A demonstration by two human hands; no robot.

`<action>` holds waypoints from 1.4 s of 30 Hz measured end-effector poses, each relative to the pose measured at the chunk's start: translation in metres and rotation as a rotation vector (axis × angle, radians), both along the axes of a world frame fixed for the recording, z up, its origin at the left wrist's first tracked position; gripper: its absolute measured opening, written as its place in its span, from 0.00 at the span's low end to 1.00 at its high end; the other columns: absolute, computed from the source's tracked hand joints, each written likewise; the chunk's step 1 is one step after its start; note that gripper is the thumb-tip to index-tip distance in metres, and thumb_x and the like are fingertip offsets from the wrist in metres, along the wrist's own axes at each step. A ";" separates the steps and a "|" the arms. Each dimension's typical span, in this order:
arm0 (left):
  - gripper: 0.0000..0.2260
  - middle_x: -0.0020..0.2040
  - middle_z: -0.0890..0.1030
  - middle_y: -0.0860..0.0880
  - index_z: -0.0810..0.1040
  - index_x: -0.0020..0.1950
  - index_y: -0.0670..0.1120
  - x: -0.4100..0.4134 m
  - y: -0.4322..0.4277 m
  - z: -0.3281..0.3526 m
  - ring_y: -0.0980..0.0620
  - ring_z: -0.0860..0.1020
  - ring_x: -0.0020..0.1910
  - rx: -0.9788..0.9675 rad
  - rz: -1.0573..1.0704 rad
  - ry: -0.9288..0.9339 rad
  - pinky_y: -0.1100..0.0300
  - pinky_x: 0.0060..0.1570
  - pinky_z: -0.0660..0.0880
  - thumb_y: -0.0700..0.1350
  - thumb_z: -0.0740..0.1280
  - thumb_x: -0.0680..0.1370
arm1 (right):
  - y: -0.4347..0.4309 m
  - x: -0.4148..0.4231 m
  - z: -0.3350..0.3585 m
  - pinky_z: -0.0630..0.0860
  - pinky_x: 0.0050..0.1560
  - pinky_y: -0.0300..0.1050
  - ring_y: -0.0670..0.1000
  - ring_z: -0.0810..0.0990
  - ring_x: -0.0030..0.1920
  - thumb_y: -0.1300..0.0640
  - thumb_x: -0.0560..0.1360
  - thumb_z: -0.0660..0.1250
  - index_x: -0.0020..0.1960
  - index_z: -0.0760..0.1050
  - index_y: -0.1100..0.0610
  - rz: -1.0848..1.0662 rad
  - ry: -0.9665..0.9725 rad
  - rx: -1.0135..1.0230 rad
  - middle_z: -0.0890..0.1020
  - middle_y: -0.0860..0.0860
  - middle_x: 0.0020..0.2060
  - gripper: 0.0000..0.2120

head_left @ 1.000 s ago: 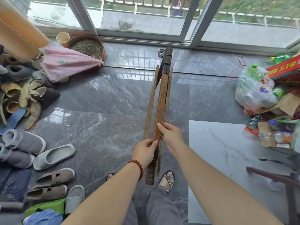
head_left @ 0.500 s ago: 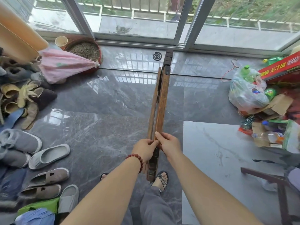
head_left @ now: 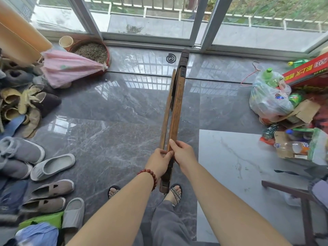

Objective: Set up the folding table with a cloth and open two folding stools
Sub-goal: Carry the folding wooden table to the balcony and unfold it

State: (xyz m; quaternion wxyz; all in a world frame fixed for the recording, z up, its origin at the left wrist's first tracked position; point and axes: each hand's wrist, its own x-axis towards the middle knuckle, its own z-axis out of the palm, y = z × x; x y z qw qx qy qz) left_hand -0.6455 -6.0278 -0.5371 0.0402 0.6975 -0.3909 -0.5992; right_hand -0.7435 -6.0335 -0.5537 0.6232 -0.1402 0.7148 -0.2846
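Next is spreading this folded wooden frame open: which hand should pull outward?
Left, probably. The left hand grips the thin outer slat, which stands slightly apart from the thicker bar that the right hand holds.

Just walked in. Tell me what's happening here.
A person stands on a grey stone floor by the glass doors, holding a folded wooden stool out in front with both hands. The left hand grips one wooden leg and the right hand grips the one beside it, near the end closest to the body. The stool is not yet opened. Shoes lie to the left and a bag of bottles to the right.
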 end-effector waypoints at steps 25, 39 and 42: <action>0.22 0.66 0.68 0.47 0.65 0.69 0.46 0.027 -0.063 0.018 0.49 0.72 0.60 -0.356 -0.431 -0.193 0.52 0.59 0.73 0.36 0.62 0.75 | -0.009 0.013 -0.003 0.72 0.63 0.56 0.59 0.75 0.61 0.37 0.75 0.58 0.71 0.62 0.59 0.227 0.215 0.149 0.75 0.58 0.62 0.34; 0.17 0.61 0.75 0.43 0.67 0.68 0.41 -0.037 -0.115 0.014 0.44 0.75 0.58 -0.100 -0.153 -0.040 0.56 0.56 0.72 0.48 0.58 0.81 | -0.011 0.022 -0.008 0.73 0.26 0.39 0.48 0.78 0.26 0.53 0.77 0.60 0.49 0.71 0.58 0.262 0.138 0.113 0.79 0.56 0.36 0.07; 0.16 0.57 0.79 0.42 0.72 0.63 0.40 -0.030 -0.121 0.003 0.44 0.78 0.55 -0.067 -0.082 0.018 0.49 0.58 0.75 0.49 0.60 0.80 | -0.014 0.021 -0.009 0.77 0.32 0.43 0.46 0.78 0.24 0.56 0.75 0.63 0.46 0.71 0.57 0.262 0.105 0.101 0.78 0.55 0.35 0.05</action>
